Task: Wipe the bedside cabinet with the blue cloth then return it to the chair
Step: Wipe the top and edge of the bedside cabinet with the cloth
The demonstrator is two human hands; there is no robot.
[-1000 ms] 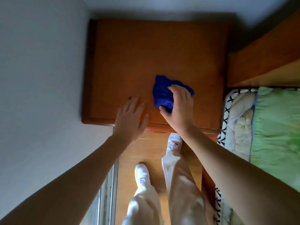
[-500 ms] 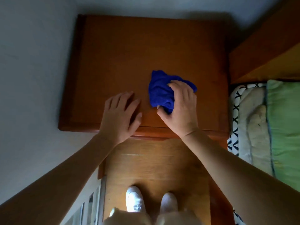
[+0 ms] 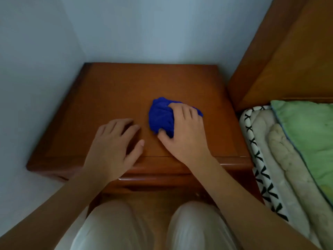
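Observation:
The wooden bedside cabinet (image 3: 115,91) stands in a corner, its flat top facing me. A crumpled blue cloth (image 3: 161,116) lies on the top, a little right of centre. My right hand (image 3: 183,130) presses down on the cloth, fingers curled over it and thumb under its near edge. My left hand (image 3: 113,147) rests flat on the cabinet's front left part, fingers spread, holding nothing. The chair is out of view.
Pale walls (image 3: 36,69) close in the cabinet at the left and back. A wooden headboard (image 3: 288,60) rises at the right, with a green pillow (image 3: 310,130) and a patterned blanket (image 3: 259,159) beside the cabinet. My knees (image 3: 194,226) are below the cabinet front.
The view has dropped lower and closer to the cabinet, with my knees now bent in front of it. Both hands stay on the top, the right still on the cloth.

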